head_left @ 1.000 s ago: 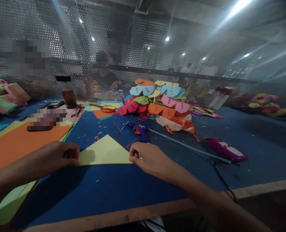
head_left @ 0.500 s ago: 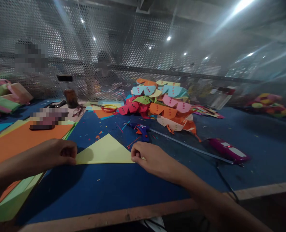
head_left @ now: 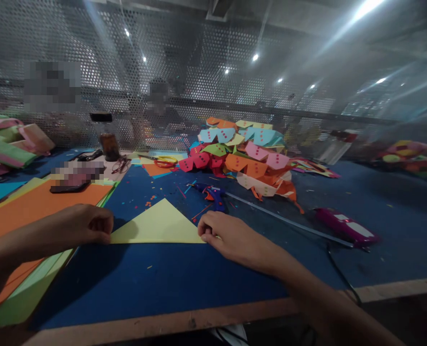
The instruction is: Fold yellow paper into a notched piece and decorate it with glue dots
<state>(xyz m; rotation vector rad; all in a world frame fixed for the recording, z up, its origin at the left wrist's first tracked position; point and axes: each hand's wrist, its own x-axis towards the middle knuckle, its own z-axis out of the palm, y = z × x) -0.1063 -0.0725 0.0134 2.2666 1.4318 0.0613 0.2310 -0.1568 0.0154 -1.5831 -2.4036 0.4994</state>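
Observation:
A pale yellow sheet of paper [head_left: 161,225], folded into a triangle, lies flat on the blue table with its long folded edge toward me. My left hand [head_left: 94,226] is closed, its fingers pinched at the triangle's left corner. At the right corner, my right hand [head_left: 222,233] has curled fingers pressing the paper; its fingertips hide that corner. Just beyond the right hand rests a blue glue gun [head_left: 213,194]. Orange paper [head_left: 76,196] is stacked near the left forearm.
Folded, spotted paper shapes [head_left: 249,163] are heaped at the back. Yellow-handled scissors [head_left: 164,162], a jar [head_left: 108,142] and a phone [head_left: 71,187] lie farther left. A purple device [head_left: 346,228] with a cord sits right. A perforated metal screen [head_left: 199,81] stands behind.
The left hand has slid slightly outward along the fold, to the left. The right hand keeps its place at the other corner. The whole view has shifted a little.

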